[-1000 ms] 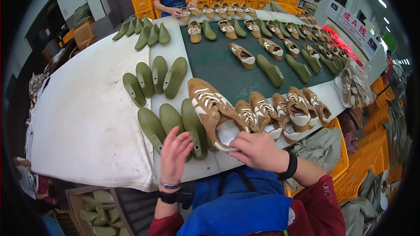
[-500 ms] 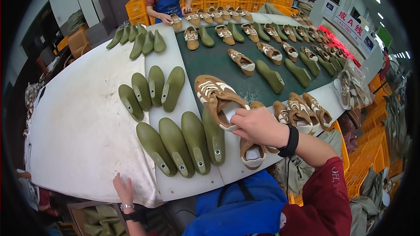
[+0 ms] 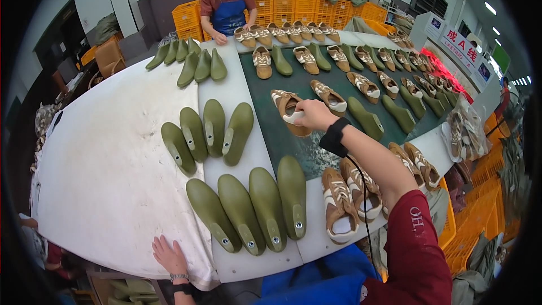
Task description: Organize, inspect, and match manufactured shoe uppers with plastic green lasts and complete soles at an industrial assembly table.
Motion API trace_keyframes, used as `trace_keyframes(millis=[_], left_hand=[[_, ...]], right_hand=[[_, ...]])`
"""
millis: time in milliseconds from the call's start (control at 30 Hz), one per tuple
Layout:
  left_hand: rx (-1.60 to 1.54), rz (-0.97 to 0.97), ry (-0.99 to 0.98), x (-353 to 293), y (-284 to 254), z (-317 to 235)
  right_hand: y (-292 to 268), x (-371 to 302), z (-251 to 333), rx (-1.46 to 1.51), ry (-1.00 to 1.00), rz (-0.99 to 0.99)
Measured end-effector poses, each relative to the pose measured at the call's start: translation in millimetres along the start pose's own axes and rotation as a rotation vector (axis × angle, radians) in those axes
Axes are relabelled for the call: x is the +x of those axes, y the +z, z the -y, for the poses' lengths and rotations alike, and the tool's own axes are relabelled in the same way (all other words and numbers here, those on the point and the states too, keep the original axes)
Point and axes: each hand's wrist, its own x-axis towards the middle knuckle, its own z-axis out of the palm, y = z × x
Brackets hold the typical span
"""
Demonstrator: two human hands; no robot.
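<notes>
My right hand (image 3: 315,114) grips the heel of a brown and white sneaker (image 3: 285,104), its toe pointing away from me over the green conveyor belt (image 3: 271,135). Whether the sole touches the belt I cannot tell. Fingers spread, my left hand (image 3: 169,255) lies on the white cloth (image 3: 130,192) near the table's front edge. Between my hands stand several green shoe lasts (image 3: 232,192) in a row, with a second group of lasts (image 3: 214,127) farther back. More sneakers (image 3: 339,206) rest below my right forearm.
Sneakers and lasts sit in rows along the belt, such as a last (image 3: 366,118). Across the table a co-worker (image 3: 226,8) in a blue apron stands behind lined-up sneakers (image 3: 293,33). Orange crates (image 3: 474,192) stand at the right. A box of lasts (image 3: 132,291) is below the table.
My right hand has carried the sneaker forward from the near table edge to the belt. My left hand has come down flat on the cloth. The co-worker's hand has left a sneaker.
</notes>
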Motion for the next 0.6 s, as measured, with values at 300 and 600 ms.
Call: trace_keyframes(millis=[300, 600], left_hand=[[-0.049, 0.024, -0.015, -4.5, -11.4, -1.7], [-0.057, -0.017, 0.021, -7.7, -1.3, 8.1]], right_hand=[[107.1, 81.1, -38.2, 0.051, 0.208, -0.036], [56.5, -3.4, 18.1, 0.016, -0.18, 0.314]])
